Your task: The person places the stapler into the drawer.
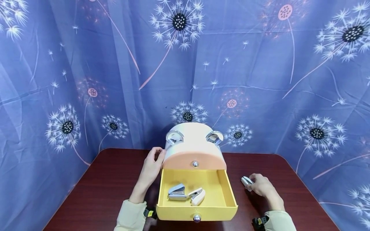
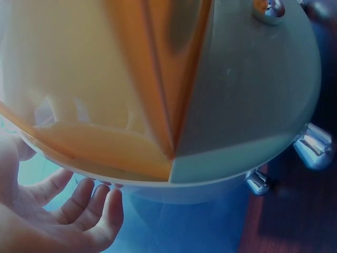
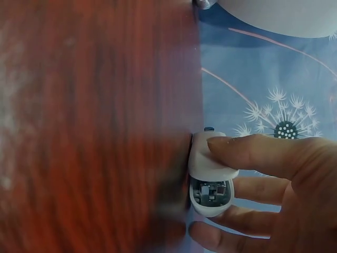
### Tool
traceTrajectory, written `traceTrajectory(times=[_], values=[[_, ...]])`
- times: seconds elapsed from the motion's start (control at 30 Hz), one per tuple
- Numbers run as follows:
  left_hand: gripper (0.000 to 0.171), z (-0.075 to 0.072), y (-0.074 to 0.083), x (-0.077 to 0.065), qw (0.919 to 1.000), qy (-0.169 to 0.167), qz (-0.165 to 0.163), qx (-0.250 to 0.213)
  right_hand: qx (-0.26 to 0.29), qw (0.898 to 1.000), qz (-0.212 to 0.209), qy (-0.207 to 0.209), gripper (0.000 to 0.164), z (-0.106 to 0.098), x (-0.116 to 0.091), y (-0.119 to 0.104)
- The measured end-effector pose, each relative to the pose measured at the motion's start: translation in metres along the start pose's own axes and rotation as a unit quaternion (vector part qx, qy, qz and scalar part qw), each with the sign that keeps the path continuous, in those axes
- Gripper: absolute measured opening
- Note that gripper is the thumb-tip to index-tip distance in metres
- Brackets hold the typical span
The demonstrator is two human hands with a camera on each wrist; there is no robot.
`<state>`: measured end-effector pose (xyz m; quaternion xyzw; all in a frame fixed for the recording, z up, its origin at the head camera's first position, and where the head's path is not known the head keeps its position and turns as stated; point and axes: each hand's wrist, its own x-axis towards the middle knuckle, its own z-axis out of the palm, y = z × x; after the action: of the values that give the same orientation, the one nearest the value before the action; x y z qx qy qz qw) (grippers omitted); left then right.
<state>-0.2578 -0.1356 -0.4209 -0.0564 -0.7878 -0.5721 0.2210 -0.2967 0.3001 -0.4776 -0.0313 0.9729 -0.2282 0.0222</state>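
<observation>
My right hand [image 1: 261, 186] pinches a small white stapler [image 1: 246, 181] at the table's right side; in the right wrist view the thumb lies on the stapler's top [image 3: 208, 158] and fingers bend beneath it. Whether the stapler touches the table I cannot tell. My left hand [image 1: 151, 166] rests its fingertips against the left side of a white rounded desktop drawer box [image 1: 193, 136]. The box's yellow lower drawer [image 1: 173, 213] is pulled out. Inside it lie a blue-grey stapler [image 1: 177, 192] and a cream stapler [image 1: 198, 196], end to end.
Above the yellow drawer is a closed peach drawer [image 1: 182, 159] with a silver knob [image 1: 195, 164]. Two silver round pieces [image 1: 174, 137] stick out from the box's top. A blue dandelion-print curtain [image 1: 254, 64] hangs behind the dark red wooden table [image 1: 115, 173].
</observation>
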Motion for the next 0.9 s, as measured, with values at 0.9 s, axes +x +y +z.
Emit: traceTrajectory(times=[0.9], values=[[0.021, 0.000, 0.000, 0.001, 1.0000, -0.001, 0.005, 0.005, 0.013, 0.992, -0.087, 0.092, 0.033, -0.042, -0.023, -0.036]])
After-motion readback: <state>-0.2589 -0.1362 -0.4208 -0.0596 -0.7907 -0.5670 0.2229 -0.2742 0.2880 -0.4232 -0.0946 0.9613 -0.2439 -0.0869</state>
